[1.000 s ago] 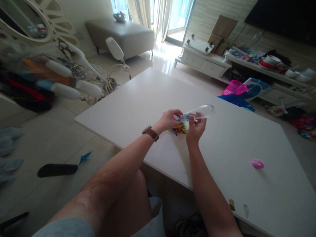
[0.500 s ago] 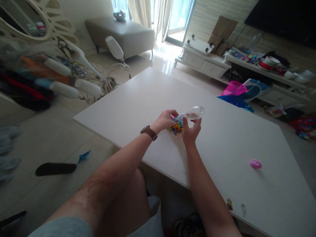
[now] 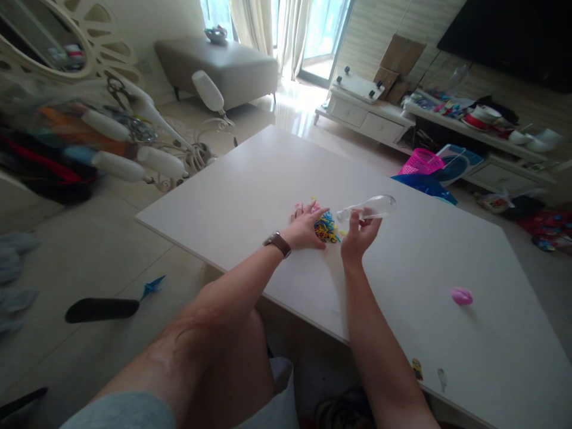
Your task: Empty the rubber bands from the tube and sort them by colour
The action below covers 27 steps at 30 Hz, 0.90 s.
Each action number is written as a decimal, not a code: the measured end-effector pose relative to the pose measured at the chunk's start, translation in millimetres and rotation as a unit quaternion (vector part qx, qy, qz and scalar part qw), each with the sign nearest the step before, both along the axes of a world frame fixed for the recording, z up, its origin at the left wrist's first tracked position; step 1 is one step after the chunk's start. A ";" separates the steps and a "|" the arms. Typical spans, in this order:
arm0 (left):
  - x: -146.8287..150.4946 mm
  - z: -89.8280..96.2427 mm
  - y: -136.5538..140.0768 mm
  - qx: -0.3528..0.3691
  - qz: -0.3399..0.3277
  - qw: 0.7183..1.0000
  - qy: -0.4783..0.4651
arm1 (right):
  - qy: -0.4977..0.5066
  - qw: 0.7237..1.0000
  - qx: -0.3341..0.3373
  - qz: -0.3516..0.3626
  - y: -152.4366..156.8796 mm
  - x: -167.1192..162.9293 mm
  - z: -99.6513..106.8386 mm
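Note:
A pile of small coloured pieces (image 3: 327, 227), yellow, blue and pink, lies on the white table (image 3: 250, 179). Over its left side my left hand (image 3: 306, 227) rests with fingers spread around the pieces; what lies beneath the palm is hidden. My right hand (image 3: 360, 235) is closed around a clear bottle (image 3: 378, 207), held tilted just above the table to the right of the pile. The bottle's narrow end points left toward the pieces, and it looks see-through.
A pink object (image 3: 462, 296) lies on the table at the right. Near the front edge are a small yellow figure sticker (image 3: 416, 369) and a greyish mark. Lamp arms with white shades (image 3: 208, 90) stand past the left edge. A pink basket (image 3: 422, 162) is beyond the table.
My right hand has drawn the bottle right, away from the pile. My left hand has opened from a bent-finger pose near the bottle's mouth and spread over the pieces.

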<state>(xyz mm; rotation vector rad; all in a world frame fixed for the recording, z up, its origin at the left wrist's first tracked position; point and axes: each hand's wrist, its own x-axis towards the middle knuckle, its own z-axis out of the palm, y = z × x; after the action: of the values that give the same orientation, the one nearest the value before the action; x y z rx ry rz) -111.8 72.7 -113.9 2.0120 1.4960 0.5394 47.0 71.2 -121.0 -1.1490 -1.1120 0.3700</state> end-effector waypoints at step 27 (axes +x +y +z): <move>3.6 -14.9 9.7 0.111 -0.038 0.992 0.039 | 0.111 0.992 -0.049 -0.020 12.4 12.6 -10.0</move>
<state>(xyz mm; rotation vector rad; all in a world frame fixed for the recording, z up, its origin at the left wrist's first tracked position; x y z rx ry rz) -108.3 82.4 -128.8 2.2750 1.4516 0.6240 59.6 83.6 -131.0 -1.1839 -0.8825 0.5139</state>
